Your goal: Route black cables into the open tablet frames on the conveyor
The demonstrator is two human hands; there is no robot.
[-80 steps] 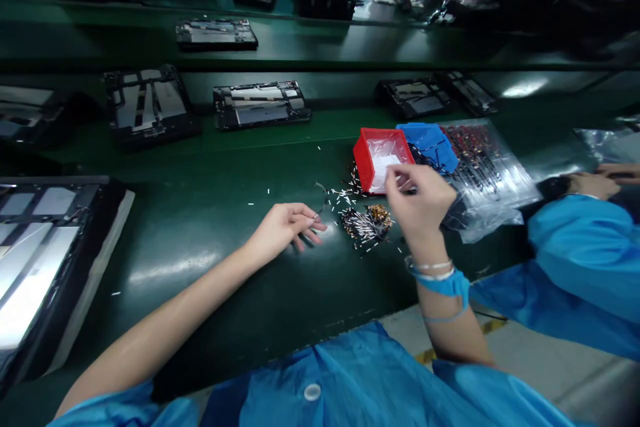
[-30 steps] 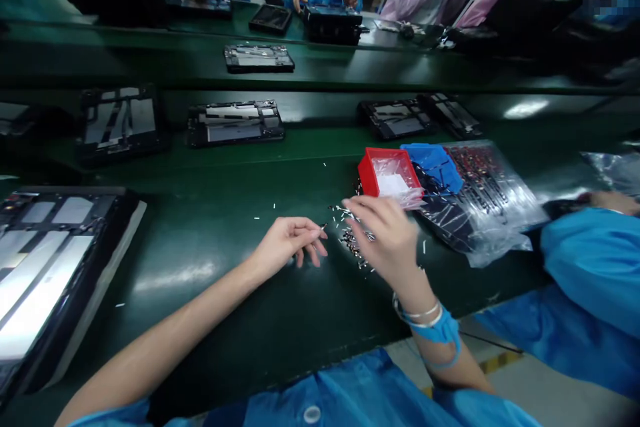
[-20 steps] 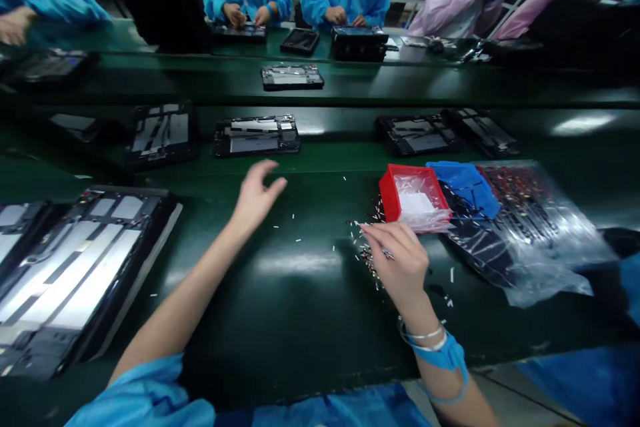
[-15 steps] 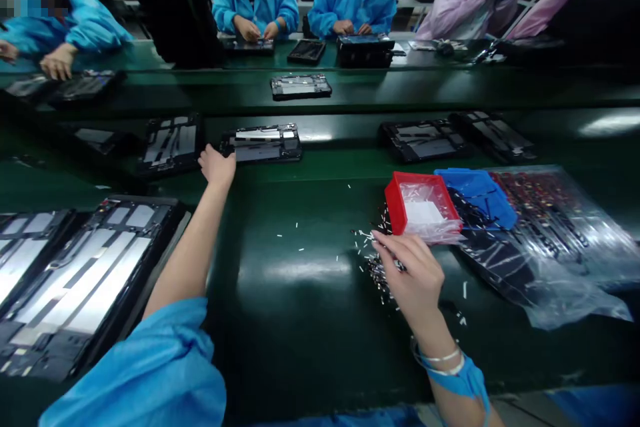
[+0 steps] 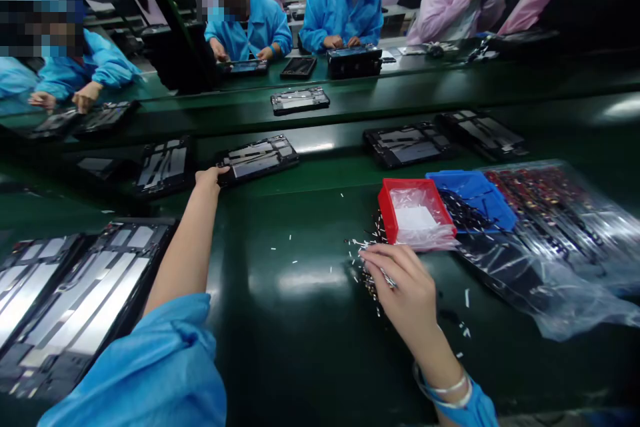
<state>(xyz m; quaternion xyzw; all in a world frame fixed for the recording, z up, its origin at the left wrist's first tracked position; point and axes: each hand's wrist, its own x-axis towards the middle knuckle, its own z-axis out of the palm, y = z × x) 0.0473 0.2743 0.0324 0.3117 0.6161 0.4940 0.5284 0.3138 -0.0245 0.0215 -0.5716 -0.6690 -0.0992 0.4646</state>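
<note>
My left hand (image 5: 209, 178) reaches far across the green table and grips the near left corner of a black device frame (image 5: 260, 158), which sits tilted on the belt. My right hand (image 5: 403, 283) rests over a small heap of thin white-and-dark parts (image 5: 367, 267) in front of a red bin (image 5: 415, 213). Its fingers are curled together and pinch a thin part.
A blue bin (image 5: 473, 190) and a clear plastic bag of parts (image 5: 545, 233) lie right of the red bin. More black frames (image 5: 165, 163) (image 5: 407, 145) ride the belt, and a large panel (image 5: 65, 293) lies at near left. Other workers in blue coats (image 5: 250, 20) sit across the line.
My left hand left the spot beside the small parts, swung forward and left, and took hold of the frame's corner, which now sits turned. My right hand dropped from the red bin onto the heap.
</note>
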